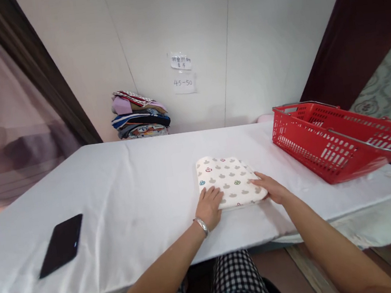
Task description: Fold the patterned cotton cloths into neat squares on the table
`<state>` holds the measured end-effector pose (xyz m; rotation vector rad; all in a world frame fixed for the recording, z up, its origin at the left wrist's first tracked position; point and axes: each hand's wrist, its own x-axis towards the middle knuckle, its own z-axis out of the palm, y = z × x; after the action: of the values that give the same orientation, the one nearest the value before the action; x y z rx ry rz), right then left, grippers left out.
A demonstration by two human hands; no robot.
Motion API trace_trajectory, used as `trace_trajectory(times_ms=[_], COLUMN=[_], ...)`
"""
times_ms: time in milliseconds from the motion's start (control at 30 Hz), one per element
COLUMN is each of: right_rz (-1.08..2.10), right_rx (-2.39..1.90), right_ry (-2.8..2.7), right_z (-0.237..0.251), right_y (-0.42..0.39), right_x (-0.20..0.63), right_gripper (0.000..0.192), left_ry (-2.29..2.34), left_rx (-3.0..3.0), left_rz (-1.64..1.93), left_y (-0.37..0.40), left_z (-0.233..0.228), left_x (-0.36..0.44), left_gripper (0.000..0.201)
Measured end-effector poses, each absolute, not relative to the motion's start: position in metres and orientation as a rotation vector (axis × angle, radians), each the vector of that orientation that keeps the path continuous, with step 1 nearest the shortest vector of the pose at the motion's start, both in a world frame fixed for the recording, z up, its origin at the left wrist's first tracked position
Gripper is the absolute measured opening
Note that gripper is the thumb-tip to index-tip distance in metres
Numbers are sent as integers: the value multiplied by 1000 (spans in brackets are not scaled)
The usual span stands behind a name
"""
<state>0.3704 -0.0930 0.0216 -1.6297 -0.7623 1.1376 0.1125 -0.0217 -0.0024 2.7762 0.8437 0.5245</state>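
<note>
A folded white cloth [230,175], printed with grey, red, blue and green mushroom-like shapes, lies flat on the white-covered table [142,182]. At its near left corner, my left hand [209,208], with a silver bracelet on the wrist, has its fingers over the top and its thumb by the front edge. My right hand [271,188] grips the right edge, some fingers on top and others along the side, partly hidden. Both hands are closed on the cloth.
Right of the cloth stands a red plastic basket [325,148] with metal handles. A black phone [61,245] lies on the left. Against the back wall is a stack of folded clothes [141,117]. Two paper notes [184,83] are taped above the table.
</note>
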Motion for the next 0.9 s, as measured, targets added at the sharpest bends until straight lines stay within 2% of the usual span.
trace_trajectory(times_ms=[100,200,267,400,533,600,767,900], right_rz=[1128,944,826,572,190,107,253,632], right_rx=[-1552,-1456,-1594,-1998,-2273,-2342,-2271,-1760], right_ry=[-820,-869,-897,-1143,-1426,-1466,-1469,-1674], right_z=[31,30,21,0,-5,-4,-7,-11], right_y=[-93,-96,-98,-98,-96,-98,-117,-134], right_x=[377,387,393,396,390,383,328,269], right_gripper=[78,81,78,56,50,48,52,52], left_ry=[805,889,968,1037,1179,1201,1263,1789], left_rx=[2782,2755,2717,2647,2486,2443,2421,1970], left_rz=[554,640,661,695,780,762,682,601], left_y=[-20,-20,-20,-19,-21,-19,29,89], left_z=[-2,-6,-9,-18,-28,-30,-10,17], left_x=[115,114,114,114,114,111,81,34], left_gripper=[63,65,65,64,65,65,57,42])
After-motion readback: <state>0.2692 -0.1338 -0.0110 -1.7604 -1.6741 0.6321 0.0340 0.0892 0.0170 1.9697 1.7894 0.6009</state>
